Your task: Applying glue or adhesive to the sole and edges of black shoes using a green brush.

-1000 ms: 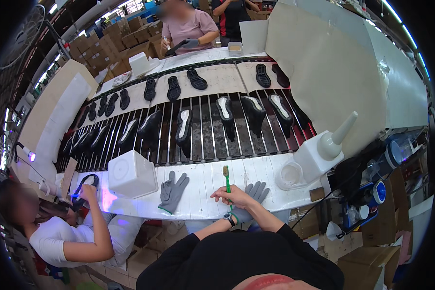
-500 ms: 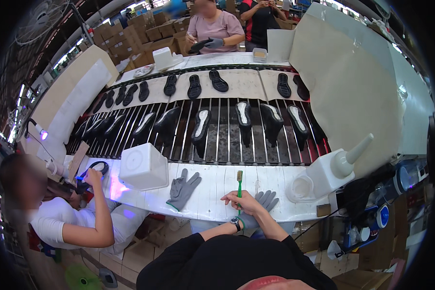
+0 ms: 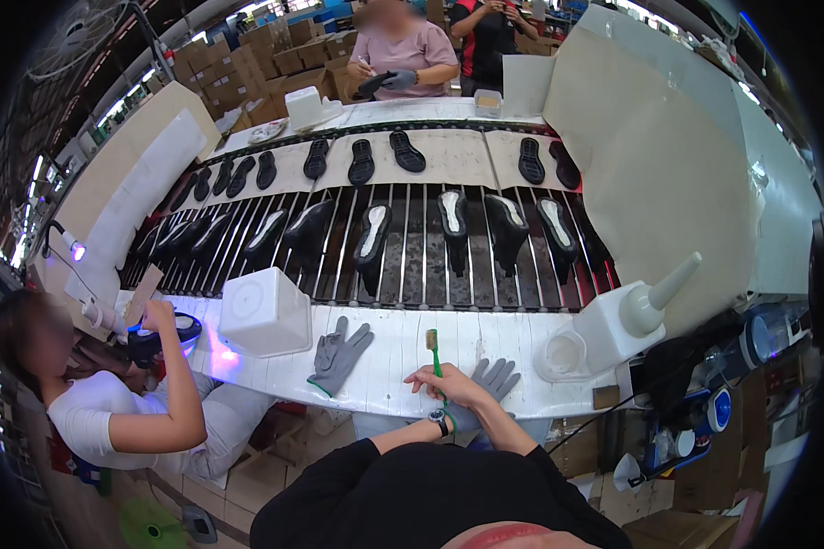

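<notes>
The thin green-handled, tan-bristled brush (image 3: 435,355) is shifting slightly left over the white bench (image 3: 398,337), your bare right hand (image 3: 454,385) gripping it, crossing your spread, grey-gloved left hand (image 3: 495,377), so you're best keeping it clear.

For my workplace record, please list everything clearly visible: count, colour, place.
Brush: one, green, in right hand
Loose glove: one, grey, bench, left of brush
Bench: one, white, before the person
Square container: one, white, bench left
Nozzle bottle: one, white, bench right
Metal rods: many, silvery, beyond bench
Shoe uppers: about ten, black, on rods
Soles: about ten, black, far pale board
Lamp: one, violet light, left
Co-workers: three; white, pink, black-red tops; left and far side
Cardboard boxes: many, brown, background left
Lower-right clutter: several, mixed colours, partly indistinct
Watch: one, dark strap, left wrist
Left hand: one, grey-gloved, bench's near edge
Right hand: one, bare, above bench
</notes>
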Motion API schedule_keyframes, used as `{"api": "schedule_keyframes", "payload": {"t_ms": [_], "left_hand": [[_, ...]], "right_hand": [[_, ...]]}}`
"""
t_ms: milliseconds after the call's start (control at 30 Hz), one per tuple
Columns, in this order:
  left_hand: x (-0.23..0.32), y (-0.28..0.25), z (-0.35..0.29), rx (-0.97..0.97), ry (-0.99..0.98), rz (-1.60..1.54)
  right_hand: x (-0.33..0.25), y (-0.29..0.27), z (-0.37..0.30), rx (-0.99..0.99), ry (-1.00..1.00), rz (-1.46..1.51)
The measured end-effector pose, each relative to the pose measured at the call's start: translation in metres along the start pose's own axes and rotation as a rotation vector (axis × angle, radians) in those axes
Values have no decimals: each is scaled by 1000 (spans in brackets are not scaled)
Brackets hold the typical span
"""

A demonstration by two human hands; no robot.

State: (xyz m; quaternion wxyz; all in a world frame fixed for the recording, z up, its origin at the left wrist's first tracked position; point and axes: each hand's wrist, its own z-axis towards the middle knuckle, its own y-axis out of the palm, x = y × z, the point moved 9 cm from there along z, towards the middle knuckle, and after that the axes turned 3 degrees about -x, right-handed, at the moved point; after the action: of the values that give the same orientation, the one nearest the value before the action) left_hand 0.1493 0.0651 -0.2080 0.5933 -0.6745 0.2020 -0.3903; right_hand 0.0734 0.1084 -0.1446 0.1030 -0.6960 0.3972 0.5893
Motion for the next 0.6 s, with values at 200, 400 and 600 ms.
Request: {"api": "schedule_keyframes", "payload": {"t_ms": [200, 400, 600], "left_hand": [[5, -49, 22, 251, 71, -617], [14, -51, 20, 225, 17, -22], [9, -60, 19, 170, -23, 7]], "right_hand": [[3, 16, 7, -69, 26, -156], [3, 19, 5, -83, 36, -191], [2, 23, 9, -105, 6, -211]]}}
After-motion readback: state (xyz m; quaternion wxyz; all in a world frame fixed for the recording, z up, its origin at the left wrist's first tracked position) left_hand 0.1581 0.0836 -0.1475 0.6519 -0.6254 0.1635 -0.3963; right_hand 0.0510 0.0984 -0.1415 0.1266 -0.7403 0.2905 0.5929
